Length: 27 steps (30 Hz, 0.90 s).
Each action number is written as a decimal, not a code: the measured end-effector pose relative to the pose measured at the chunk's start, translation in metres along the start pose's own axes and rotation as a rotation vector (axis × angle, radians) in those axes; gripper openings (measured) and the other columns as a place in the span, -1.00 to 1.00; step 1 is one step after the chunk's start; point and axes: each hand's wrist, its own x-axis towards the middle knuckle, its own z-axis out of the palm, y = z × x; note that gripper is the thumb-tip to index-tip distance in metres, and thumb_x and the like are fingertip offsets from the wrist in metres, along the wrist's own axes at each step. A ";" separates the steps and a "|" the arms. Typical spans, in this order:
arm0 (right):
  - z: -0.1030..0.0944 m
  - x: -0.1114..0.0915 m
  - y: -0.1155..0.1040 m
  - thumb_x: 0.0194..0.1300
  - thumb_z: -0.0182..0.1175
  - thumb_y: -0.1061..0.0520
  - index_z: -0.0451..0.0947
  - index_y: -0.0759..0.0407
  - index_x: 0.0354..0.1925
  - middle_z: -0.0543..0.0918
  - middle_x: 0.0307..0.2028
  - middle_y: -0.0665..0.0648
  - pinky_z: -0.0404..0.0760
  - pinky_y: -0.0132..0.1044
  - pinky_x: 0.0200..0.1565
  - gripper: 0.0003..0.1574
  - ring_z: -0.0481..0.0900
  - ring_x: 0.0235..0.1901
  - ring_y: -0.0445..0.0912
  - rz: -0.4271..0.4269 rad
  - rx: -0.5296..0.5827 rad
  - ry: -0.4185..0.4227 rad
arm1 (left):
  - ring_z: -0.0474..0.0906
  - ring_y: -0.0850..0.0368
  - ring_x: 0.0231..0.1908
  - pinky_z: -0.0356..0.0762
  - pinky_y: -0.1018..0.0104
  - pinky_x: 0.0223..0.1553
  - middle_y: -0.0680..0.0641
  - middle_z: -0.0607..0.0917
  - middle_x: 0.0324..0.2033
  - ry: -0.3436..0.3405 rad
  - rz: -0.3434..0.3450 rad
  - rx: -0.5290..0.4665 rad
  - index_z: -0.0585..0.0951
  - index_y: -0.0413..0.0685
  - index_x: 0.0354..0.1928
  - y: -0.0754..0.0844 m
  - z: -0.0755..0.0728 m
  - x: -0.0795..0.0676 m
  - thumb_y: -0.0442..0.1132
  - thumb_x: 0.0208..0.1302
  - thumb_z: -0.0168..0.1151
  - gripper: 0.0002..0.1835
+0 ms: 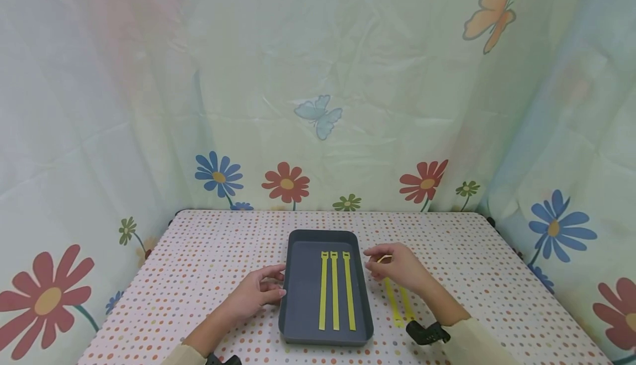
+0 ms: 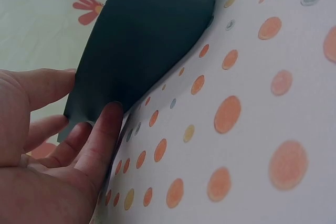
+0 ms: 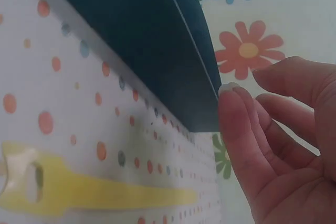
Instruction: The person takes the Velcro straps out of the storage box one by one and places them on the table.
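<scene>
A dark grey rectangular tray (image 1: 302, 299) lies on the table, its long side running away from me. Inside it, three yellow cable straps (image 1: 335, 293) with slotted heads at the far end lie side by side. My left hand (image 1: 253, 296) touches the tray's left wall with fingers spread and loosely bent. On the other side, my right hand (image 1: 399, 265) hovers by the tray's right wall, fingers relaxed and holding nothing; whether a fingertip touches the wall I cannot tell. More yellow straps (image 1: 392, 301) lie on the table below the right hand, which partly hides them.
The table (image 1: 223, 260) has a white cover with coloured dots. A curtain (image 1: 248, 133) printed with flowers and butterflies hangs behind and along both sides. Each wrist carries a black camera mount (image 1: 428, 333).
</scene>
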 end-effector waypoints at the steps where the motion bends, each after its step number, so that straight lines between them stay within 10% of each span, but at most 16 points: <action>1: 0.001 0.001 -0.001 0.31 0.40 0.16 0.67 0.30 0.10 0.72 -0.26 0.13 0.79 -0.16 -0.29 -0.58 0.72 -0.37 -0.07 -0.010 0.000 -0.003 | 0.74 0.09 -0.13 0.64 0.29 -0.18 -0.23 0.55 0.20 0.000 -0.001 0.000 0.31 -0.20 0.51 0.000 0.000 0.000 -0.22 0.38 0.36 -0.27; 27: 0.025 0.017 -0.029 0.32 0.38 0.19 0.71 0.27 0.02 0.77 -0.26 0.15 0.78 -0.22 -0.29 -0.69 0.77 -0.31 0.12 -0.192 -0.008 -0.136 | 0.73 0.11 -0.14 0.59 0.30 -0.25 -0.22 0.55 0.19 0.001 -0.006 -0.006 0.30 -0.20 0.52 0.001 0.000 -0.001 -0.23 0.39 0.34 -0.28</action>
